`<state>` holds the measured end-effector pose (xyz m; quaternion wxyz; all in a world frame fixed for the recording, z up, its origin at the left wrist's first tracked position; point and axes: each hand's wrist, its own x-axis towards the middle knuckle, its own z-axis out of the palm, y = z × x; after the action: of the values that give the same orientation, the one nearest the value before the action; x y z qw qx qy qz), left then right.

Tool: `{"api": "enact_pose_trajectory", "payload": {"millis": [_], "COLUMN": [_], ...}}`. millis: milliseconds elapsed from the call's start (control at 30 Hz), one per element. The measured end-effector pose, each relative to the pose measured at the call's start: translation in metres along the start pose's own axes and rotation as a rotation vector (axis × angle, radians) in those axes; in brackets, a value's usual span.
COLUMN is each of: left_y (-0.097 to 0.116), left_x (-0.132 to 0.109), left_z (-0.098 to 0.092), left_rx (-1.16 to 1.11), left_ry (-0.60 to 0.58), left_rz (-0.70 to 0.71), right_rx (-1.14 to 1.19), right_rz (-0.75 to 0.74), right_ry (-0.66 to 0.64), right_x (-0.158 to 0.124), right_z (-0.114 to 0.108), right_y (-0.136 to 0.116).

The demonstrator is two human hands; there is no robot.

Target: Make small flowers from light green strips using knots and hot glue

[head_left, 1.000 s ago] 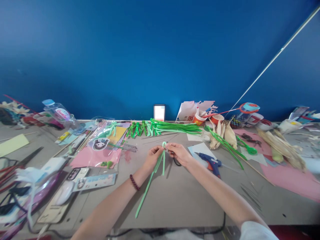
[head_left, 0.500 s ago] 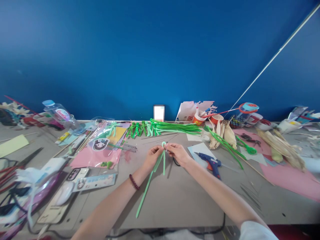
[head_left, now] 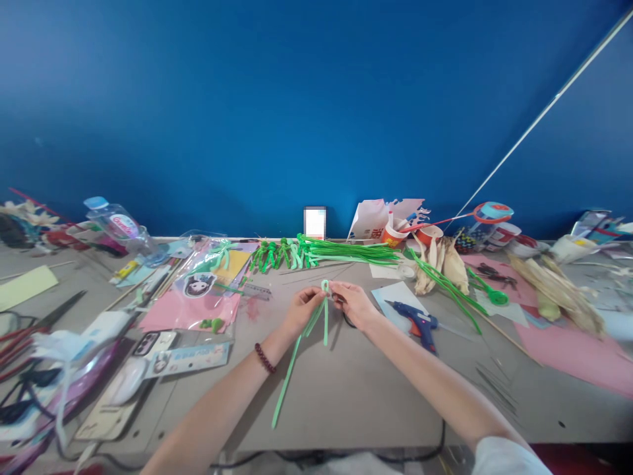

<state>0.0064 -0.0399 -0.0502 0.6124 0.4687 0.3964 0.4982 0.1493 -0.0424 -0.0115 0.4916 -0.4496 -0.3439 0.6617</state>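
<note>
Light green pipe cleaners [head_left: 287, 382] hang from between my two hands, with a small loop at the top and several ends pointing down. My left hand [head_left: 305, 310] pinches them just below the loop; a dark red bead bracelet circles that wrist. On the loop's right side the fingers of my right hand [head_left: 352, 303] are closed on the pipe cleaners too. Behind my hands lies a row of green pipe cleaners [head_left: 351, 251], their left ends twisted into leafy shapes.
To the right a blue glue gun [head_left: 418, 323] lies by white paper. Dried husks [head_left: 452, 267] and pink paper [head_left: 573, 353] are farther right. On the left are a plastic bag [head_left: 198, 287], a phone [head_left: 111, 409], scissors [head_left: 49, 320] and a water bottle [head_left: 119, 224]. A blue wall [head_left: 297, 119] closes the back.
The loop at the top shows a little more openly between my fingers. The long hanging end has shifted slightly to the right. Both hands keep their grip.
</note>
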Motion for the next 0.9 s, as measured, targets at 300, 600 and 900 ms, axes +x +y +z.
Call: {"api": "enact_pose_trajectory", "payload": {"millis": [300,600,900], "left_y": [0.007,0.013,0.012], "left_x": [-0.003,0.002,0.0], "left_z": [0.0,0.001,0.0], "left_rx": [-0.071,-0.297,-0.238], "left_ry": [-0.02,-0.009,0.006], "left_rz": [-0.065,-0.089,-0.074], "right_rx": [-0.042,-0.479,-0.528], "right_rz": [-0.023,-0.281,-0.311], "right_ry": [0.042,-0.06,-0.044], "right_x": [0.004,0.006,0.007], "right_z": [-0.004,-0.009,-0.011], "right_y": [-0.001,0.011,0.009]}}
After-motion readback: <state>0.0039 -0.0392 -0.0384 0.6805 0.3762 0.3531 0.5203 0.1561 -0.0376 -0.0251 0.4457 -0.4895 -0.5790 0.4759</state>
